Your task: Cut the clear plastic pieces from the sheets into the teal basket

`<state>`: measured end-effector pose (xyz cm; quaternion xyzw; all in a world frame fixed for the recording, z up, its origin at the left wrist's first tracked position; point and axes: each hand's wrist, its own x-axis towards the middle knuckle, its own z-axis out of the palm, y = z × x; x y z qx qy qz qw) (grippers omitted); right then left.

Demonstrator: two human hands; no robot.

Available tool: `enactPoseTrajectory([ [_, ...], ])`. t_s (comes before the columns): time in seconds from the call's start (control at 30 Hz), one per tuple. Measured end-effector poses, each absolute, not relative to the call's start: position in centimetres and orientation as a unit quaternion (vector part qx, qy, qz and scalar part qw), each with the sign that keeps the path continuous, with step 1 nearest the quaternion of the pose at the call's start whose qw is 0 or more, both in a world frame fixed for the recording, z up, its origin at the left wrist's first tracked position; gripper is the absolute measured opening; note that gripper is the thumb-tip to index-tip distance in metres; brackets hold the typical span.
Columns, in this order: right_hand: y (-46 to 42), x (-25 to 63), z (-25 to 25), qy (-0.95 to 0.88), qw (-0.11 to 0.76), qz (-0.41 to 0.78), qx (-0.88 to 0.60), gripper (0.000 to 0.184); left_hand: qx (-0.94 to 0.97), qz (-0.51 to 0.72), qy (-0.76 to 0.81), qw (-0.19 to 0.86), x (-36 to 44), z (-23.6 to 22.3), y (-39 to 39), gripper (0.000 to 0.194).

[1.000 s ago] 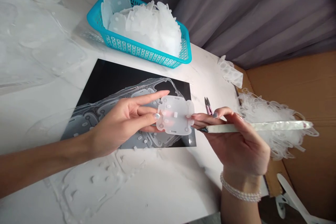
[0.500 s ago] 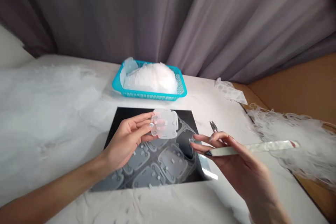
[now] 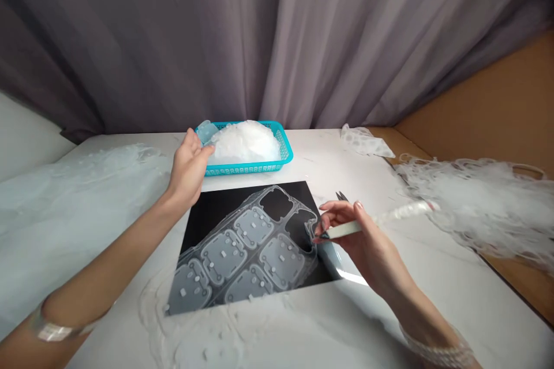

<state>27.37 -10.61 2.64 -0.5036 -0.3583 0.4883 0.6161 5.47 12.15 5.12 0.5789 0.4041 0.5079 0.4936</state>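
Note:
At the left end of the blue basket [image 3: 242, 170], my left hand [image 3: 188, 167] has its thumb and fingers around a translucent plastic piece [image 3: 208, 130]; its fingertips are partly hidden. My right hand [image 3: 361, 236] is closed on a slim, pale-handled tool [image 3: 346, 229] with a dark tip, its kind unclear. Those fingertips are beside the right edge of a translucent sheet of moulded rounded-square pieces [image 3: 283, 259]. The sheet lies on a black board [image 3: 208, 204] and has two rounded openings at its far right end.
White translucent material is heaped in the basket. Pointed metal tips [image 3: 341, 196] show behind my right hand. A pile of stringy clear offcuts [image 3: 476, 202] lies right, a cut-out sheet [image 3: 366, 141] at the back, and a translucent heap [image 3: 86, 196] left. Small scraps lie in front.
My left hand has carried a translucent piece from above the board back and left to the basket. My right hand still holds the tool, near the sheet. The view has shifted.

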Motion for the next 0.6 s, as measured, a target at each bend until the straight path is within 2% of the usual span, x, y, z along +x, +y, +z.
enactPoseTrajectory([
  [0.07,-10.7,27.0,2.5,-0.377,0.592,0.445,-0.556,0.050,0.665,0.460,0.382,0.448,4.4,4.0,8.1,0.066],
  [0.13,-11.0,26.3,2.4,-0.397,0.564,0.409,-0.597,0.056,0.815,0.341,0.324,0.338,3.3,2.9,3.6,0.046],
  [0.2,-11.1,25.5,2.4,-0.416,0.537,0.391,-0.622,0.060,0.922,0.228,0.198,0.240,2.5,1.8,-0.2,0.036],
  [0.33,-11.2,23.7,1.8,-0.444,0.488,0.407,-0.632,0.056,0.979,0.101,0.150,0.095,2.2,-0.1,-4.3,0.044],
  [0.47,-10.5,22.8,0.6,-0.460,0.480,0.395,-0.634,0.052,0.979,0.053,0.169,0.103,2.3,-0.9,-3.7,0.050],
  [0.6,-8.7,23.9,-0.8,-0.448,0.511,0.358,-0.641,0.051,0.975,0.015,0.173,0.139,2.4,-0.6,-1.7,0.054],
])
